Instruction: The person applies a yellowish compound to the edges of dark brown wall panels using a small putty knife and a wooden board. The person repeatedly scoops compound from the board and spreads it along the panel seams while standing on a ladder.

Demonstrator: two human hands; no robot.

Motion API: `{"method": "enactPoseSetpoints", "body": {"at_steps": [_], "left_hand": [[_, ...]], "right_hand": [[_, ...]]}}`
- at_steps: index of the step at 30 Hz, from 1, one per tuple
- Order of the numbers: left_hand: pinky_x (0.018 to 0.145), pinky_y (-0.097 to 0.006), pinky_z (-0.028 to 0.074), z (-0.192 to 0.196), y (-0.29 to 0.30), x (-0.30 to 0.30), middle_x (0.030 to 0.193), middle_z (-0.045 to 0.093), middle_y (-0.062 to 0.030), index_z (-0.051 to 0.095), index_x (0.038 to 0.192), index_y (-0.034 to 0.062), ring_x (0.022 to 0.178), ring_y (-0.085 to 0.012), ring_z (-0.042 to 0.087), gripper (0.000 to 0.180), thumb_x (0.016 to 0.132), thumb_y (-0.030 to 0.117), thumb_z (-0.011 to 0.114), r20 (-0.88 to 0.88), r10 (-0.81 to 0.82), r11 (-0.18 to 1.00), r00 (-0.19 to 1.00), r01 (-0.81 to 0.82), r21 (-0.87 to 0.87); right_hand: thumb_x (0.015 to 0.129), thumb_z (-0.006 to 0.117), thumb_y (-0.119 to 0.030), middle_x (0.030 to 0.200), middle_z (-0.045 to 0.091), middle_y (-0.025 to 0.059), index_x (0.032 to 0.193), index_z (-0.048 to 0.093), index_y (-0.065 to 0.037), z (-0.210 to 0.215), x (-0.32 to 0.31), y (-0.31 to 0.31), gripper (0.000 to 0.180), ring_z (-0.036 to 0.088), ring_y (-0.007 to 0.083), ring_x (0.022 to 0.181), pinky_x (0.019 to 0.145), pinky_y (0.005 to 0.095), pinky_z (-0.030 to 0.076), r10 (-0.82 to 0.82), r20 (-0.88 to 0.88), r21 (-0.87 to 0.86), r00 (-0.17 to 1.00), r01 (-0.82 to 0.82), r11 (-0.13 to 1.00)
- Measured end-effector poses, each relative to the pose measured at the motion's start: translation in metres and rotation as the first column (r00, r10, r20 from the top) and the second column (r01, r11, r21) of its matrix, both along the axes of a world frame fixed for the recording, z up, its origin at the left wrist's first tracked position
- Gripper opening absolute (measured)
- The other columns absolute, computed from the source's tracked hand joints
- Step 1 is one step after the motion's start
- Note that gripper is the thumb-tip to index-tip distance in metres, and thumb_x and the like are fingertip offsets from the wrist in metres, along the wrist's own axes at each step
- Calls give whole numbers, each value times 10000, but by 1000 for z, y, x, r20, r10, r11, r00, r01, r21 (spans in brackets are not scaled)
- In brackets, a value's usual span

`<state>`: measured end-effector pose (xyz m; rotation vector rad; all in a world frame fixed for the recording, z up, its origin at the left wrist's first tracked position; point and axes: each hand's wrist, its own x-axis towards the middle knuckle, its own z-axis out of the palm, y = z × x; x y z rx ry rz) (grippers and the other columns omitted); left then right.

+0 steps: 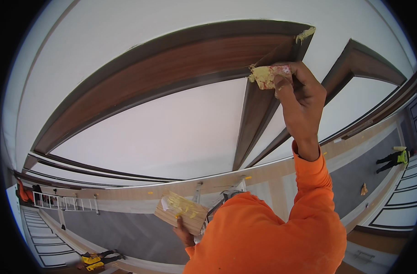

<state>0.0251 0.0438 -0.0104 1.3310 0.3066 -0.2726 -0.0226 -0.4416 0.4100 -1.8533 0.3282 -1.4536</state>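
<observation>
Spreader (267, 76), flat, approx. rectangular, red and coated w/ pale yellow paste, pinched betw. thumb and fingers of R hand (305, 98), upper ctr.-right of view. R arm raised, in orange sleeve (312, 182). Spreader lies at the join where a wide dark-brown trim (181, 57) (red-brown along its middle) meets a narrower brown strip (255, 118); paste gathers at its L edge, though exact contact w/ the trim can't be told. Paste smear (305, 34) sits at the trim's upper R corner, apart from the spreader. White panel (163, 137) fills the area below the trim, L of the strip. L hand (185, 234), low ctr., grips the lower edge of a wood-grain board (183, 214), thumb on the upper face, other fingers mostly hidden; more yellow paste is spread over the board's top, well apart from R hand. Background, much bent by the lens: grey floor (126, 230); pale ladder (67, 202) at far L, near a person in orange (25, 192); a person in yellow vest (94, 261), lower L; another person in hi-vis top (402, 157), far R
</observation>
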Motion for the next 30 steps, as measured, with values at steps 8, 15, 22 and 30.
{"method": "enactPoseSetpoints", "body": {"at_steps": [8, 15, 22, 30], "left_hand": [[816, -384, 586, -2, 2, 0, 1143, 711, -197, 608, 1293, -147, 949, -255, 710, 520, 1003, 274, 704, -31, -4, 998, 999, 6, 56], [812, -379, 582, 8, -4, -1, 1139, 713, -194, 617, 1289, -147, 941, -251, 708, 522, 1000, 278, 712, 9, 8, 999, 1000, -8, 42], [799, -378, 580, -5, 5, 0, 1118, 714, -198, 618, 1283, -148, 924, -250, 708, 528, 990, 276, 729, -17, 16, 998, 1000, -15, 66], [787, -370, 581, 7, -6, -2, 1088, 715, -189, 626, 1247, -147, 895, -245, 710, 499, 984, 265, 727, -8, 38, 999, 999, -38, 20]], "right_hand": [[880, 681, 40, 862, 636, 64, 1075, 779, 10, 2, -4, -9, 220, 561, 77, 688, 576, 242, 428, -127, 30, -376, 991, 129, 918], [864, 685, 69, 891, 639, 64, 1115, 794, -9, -11, -3, -10, 285, 588, 81, 685, 575, 239, 457, -83, 44, -350, 996, 93, 932], [744, 733, 75, 931, 638, 63, 1143, 816, -62, -16, -4, -7, 431, 634, 117, 695, 556, 269, 522, -244, 39, -597, 969, 218, 772], [625, 827, 52, 956, 645, 63, 1184, 827, -105, -23, -13, -9, 581, 669, 151, 739, 591, 293, 586, -307, 56, -723, 950, 250, 644]]}}
